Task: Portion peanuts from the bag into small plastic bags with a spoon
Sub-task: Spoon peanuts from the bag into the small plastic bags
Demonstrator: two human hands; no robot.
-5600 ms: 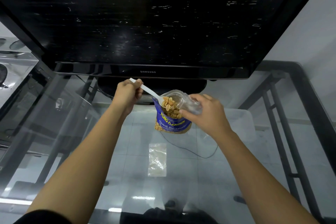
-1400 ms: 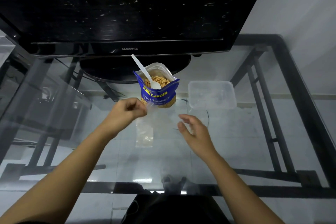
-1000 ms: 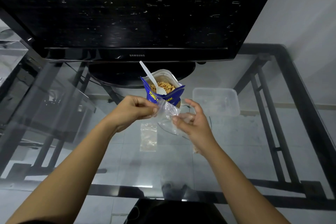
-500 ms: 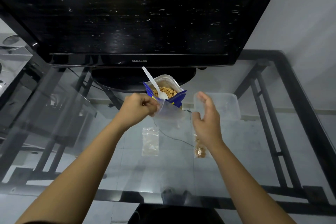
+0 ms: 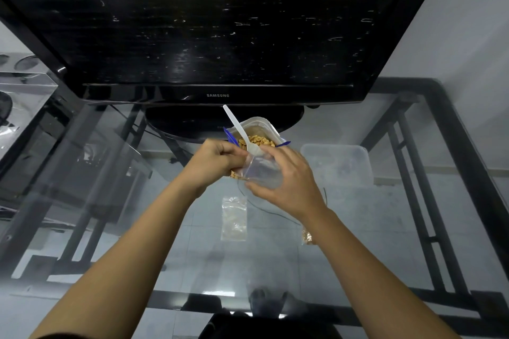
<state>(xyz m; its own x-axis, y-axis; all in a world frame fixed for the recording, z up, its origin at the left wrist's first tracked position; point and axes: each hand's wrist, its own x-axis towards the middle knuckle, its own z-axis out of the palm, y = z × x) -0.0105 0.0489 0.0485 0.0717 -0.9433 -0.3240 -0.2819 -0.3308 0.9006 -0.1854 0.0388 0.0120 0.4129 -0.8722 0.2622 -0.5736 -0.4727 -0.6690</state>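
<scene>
The blue peanut bag [image 5: 259, 135] stands open on the glass table, peanuts showing inside, with a white plastic spoon [image 5: 239, 129] stuck in it, handle leaning up and left. Just in front of it I hold a small clear plastic bag [image 5: 261, 170] in both hands. My left hand [image 5: 217, 162] pinches its left edge. My right hand [image 5: 286, 181] grips its right side, thumb below and fingers over the top. Another small bag [image 5: 234, 217] lies flat on the glass below. A small bag with peanuts [image 5: 306, 237] lies by my right wrist, mostly hidden.
A large black TV [image 5: 214, 25] stands right behind the peanut bag. A clear plastic container [image 5: 338, 162] sits on the glass to the right. The black table frame [image 5: 454, 159] runs along the right side. A thin black cable [image 5: 264, 208] shows through the glass.
The spoon was left standing in the peanut bag and the filled small bag set down at right. My left hand picked up a new small bag; my right hand has now closed on it.
</scene>
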